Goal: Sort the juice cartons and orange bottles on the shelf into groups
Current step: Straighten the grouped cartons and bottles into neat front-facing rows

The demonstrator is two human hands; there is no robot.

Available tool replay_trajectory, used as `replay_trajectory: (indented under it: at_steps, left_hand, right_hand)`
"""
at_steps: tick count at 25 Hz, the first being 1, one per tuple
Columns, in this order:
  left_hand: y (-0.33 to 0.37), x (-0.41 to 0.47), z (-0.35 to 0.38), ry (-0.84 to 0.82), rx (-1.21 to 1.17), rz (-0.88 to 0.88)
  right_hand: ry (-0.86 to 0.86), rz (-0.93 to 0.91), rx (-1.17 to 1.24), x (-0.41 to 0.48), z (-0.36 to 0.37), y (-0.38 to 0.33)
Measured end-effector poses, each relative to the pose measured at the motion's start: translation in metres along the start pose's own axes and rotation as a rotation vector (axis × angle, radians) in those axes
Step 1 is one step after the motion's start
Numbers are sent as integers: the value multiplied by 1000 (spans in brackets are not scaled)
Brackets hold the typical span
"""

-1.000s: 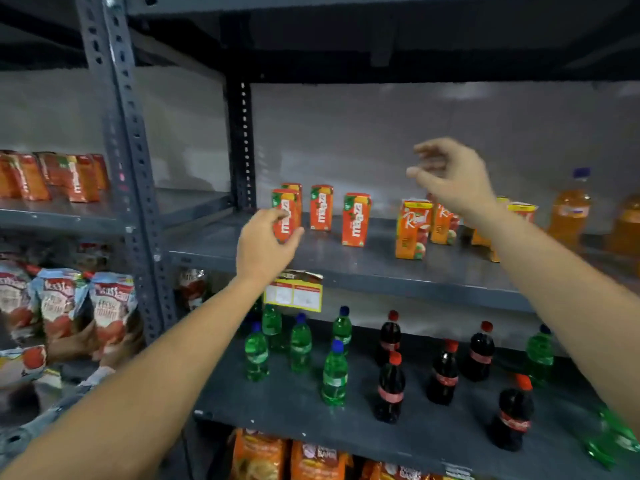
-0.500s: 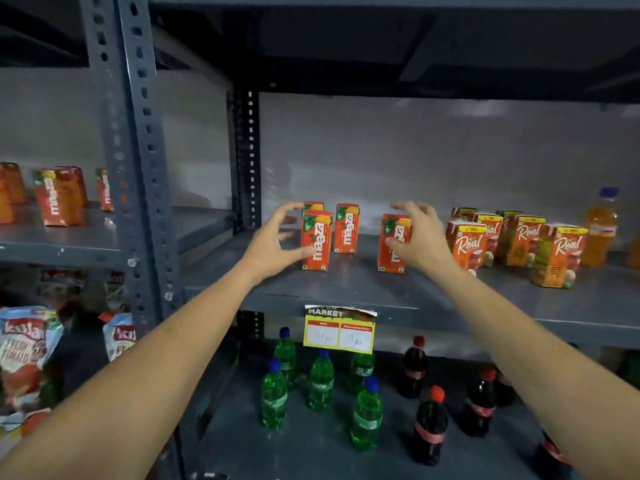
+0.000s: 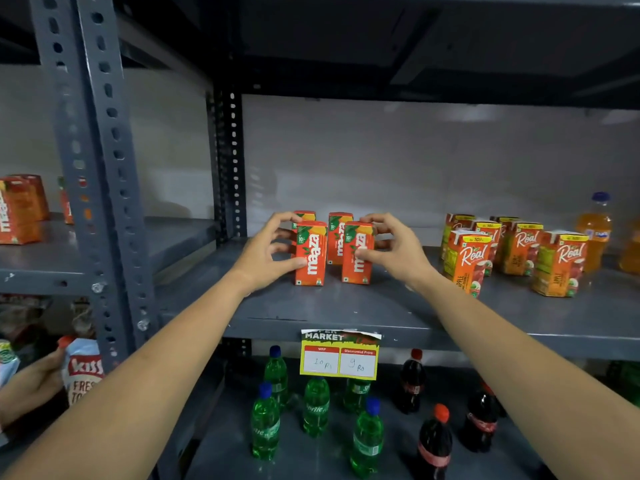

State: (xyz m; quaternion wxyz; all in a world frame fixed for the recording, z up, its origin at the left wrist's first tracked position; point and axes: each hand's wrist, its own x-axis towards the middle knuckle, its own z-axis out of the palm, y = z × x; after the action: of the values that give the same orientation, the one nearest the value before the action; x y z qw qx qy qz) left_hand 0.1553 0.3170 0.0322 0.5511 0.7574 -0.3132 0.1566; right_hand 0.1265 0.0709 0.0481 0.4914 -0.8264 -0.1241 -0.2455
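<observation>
both hands now closed on front maaza cartons (image 3: 310, 252)

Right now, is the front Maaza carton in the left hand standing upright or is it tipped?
Upright. The front Maaza carton stands with its base flat on the shelf, and the left hand grips its side.

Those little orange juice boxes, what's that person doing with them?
A person is tidying a shop shelf. The left hand grips one Maaza carton and the right hand grips another Maaza carton, with two more just behind. The Real cartons stand bunched to the right, and an orange bottle stands beyond them.
</observation>
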Motion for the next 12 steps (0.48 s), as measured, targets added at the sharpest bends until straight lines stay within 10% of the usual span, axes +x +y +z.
replay_trajectory:
  at_steps: [12]
  left_hand:
    - [-2, 2, -8, 45, -16, -44]
  right_hand:
    - [-153, 207, 294, 15, 18, 1]
